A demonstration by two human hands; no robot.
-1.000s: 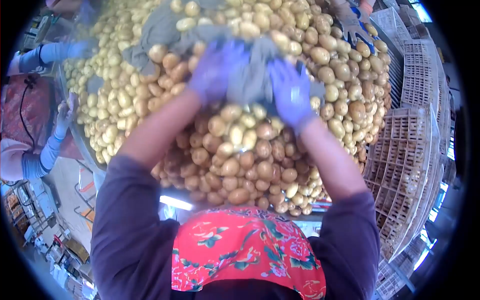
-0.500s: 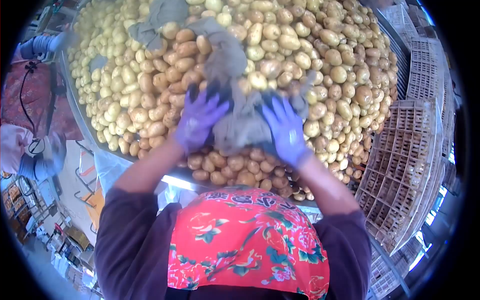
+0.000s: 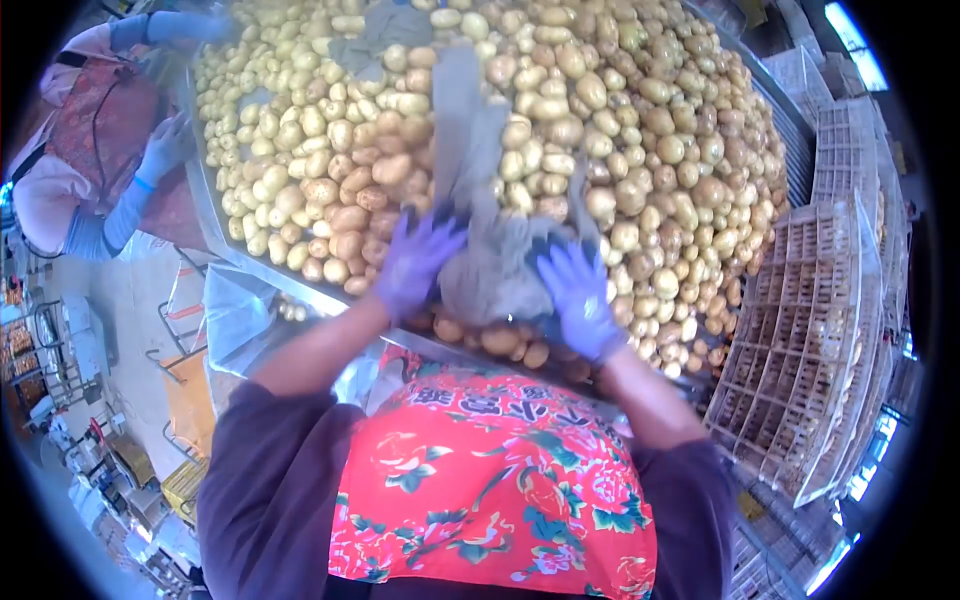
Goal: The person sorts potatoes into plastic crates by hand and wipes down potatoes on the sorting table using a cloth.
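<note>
Both my hands wear purple gloves and rest over the heap of potatoes (image 3: 345,190). My left hand (image 3: 418,264) lies with fingers spread at the left edge of a wet grey cloth (image 3: 490,270). On the cloth's right side, my right hand (image 3: 582,300) is also spread flat. Dark material shows beneath the fingertips of both; what it is I cannot make out. The cloth runs from between my hands up over the potatoes in a long strip. A second grey cloth (image 3: 385,38) lies farther back on the heap.
Stacked plastic crates (image 3: 790,340) stand at the right, close to the table. A metal rim (image 3: 300,285) borders the potatoes. At the left, another person (image 3: 110,130) in blue sleeves reaches towards the heap. Clear plastic sheeting (image 3: 240,320) hangs at the near left edge.
The cloth and both my hands sit nearer the table's front edge, and the strip behind has straightened. Fewer potatoes show in front of the hands. The view has shifted, showing more of the other person.
</note>
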